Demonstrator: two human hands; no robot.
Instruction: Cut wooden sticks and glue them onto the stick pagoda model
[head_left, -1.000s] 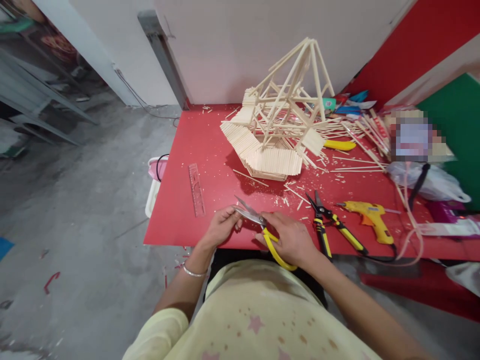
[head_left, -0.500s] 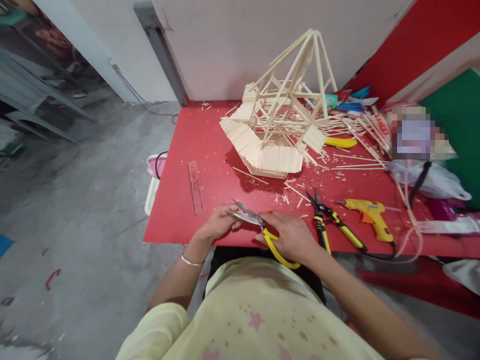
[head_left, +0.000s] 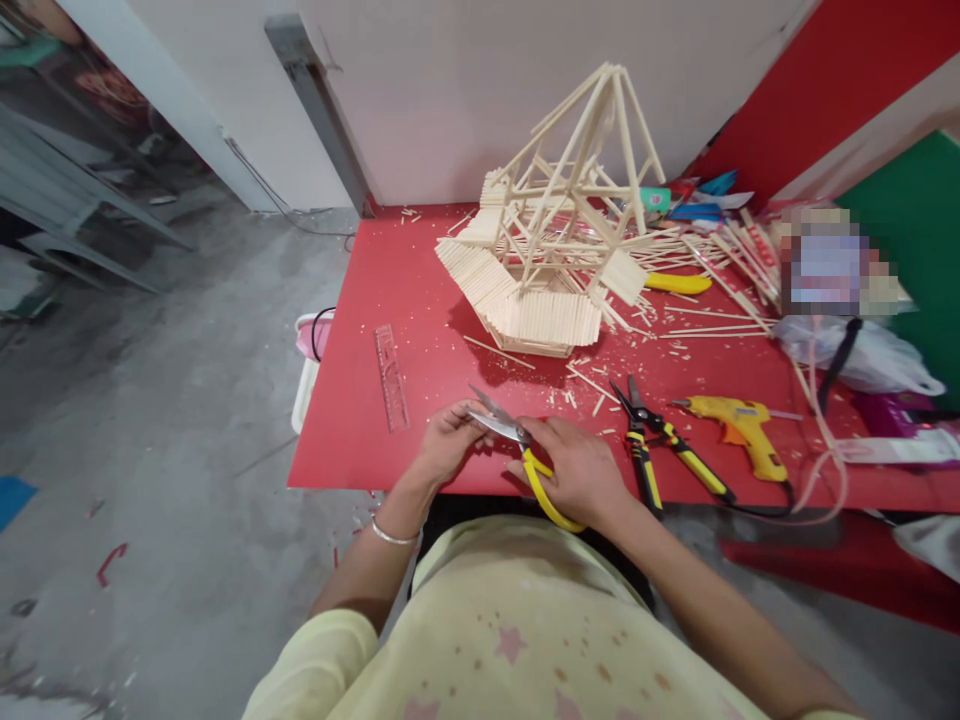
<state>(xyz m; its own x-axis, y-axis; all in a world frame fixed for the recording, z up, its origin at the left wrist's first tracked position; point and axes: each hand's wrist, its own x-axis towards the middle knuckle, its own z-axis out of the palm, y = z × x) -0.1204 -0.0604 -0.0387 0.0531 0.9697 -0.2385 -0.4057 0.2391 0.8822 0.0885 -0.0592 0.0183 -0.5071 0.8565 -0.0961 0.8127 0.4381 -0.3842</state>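
Scissors (head_left: 541, 488) with yellow handles are in my right hand (head_left: 581, 465), their blades parted and pointing left. The fingers of my left hand (head_left: 450, 440) are pinched together close to the blade tips; whatever they hold is too small to make out. Both hands are over the front edge of the red table (head_left: 337, 400). Behind them stands a model built of thin wooden sticks (head_left: 555, 318), with a slatted base and a tall pointed frame. A clear ruler (head_left: 391, 385) lies to the left of my hands.
Black-and-yellow cutting pliers (head_left: 641, 430) lie right of my hands, beside a yellow glue gun (head_left: 739, 425) with its cord. Loose sticks (head_left: 712, 322) and small scraps are strewn round the model. A yellow-handled tool (head_left: 679, 283) and a plastic bag (head_left: 855, 355) lie farther right.
My left hand has shifted slightly right, closer to the scissors. The scissors have moved very little and their blades remain parted.
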